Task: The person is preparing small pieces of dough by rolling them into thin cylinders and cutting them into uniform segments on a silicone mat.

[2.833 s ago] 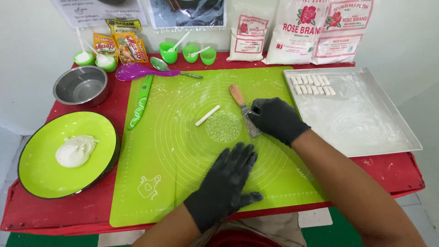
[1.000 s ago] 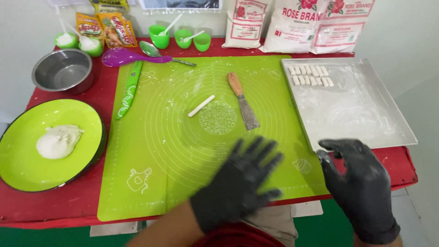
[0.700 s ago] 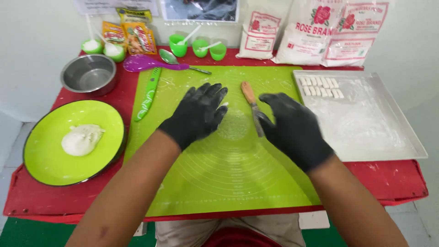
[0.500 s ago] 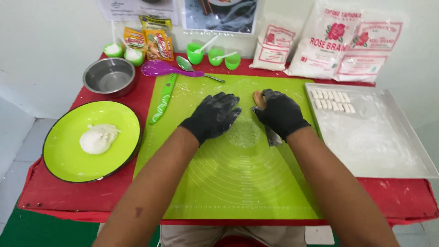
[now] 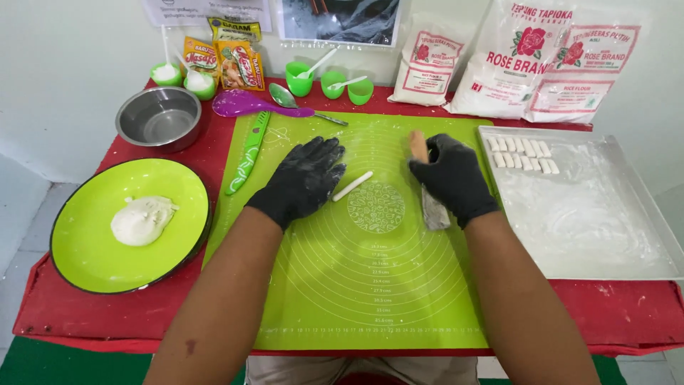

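Red cloth covers the table [image 5: 85, 314], and a green silicone mat [image 5: 370, 285] lies spread over its middle. Both hands wear black gloves. The left hand [image 5: 303, 178] rests flat on the mat with its fingers spread and holding nothing; its fingertips sit just beside a small white stick of dough [image 5: 353, 186] that lies slanted on the mat. The right hand [image 5: 452, 178] is closed around a scraper [image 5: 433, 212], whose wooden handle pokes out above the knuckles while the metal blade shows below the palm, lying on the mat. The stick of dough sits between the two hands, nearer the left.

On the left of the mat is a green plate [image 5: 85, 242] with a lump of white dough [image 5: 141, 219] on it, and behind that a steel bowl [image 5: 158, 117]. A green knife [image 5: 248, 151] lies along the mat's left edge, and a purple spoon [image 5: 246, 104] lies across the top. To the right stands a metal tray [image 5: 591, 228] dusted with flour, with a row of cut dough pieces [image 5: 520, 153] in its far corner. Bags of flour [image 5: 527, 60] lean against the wall.
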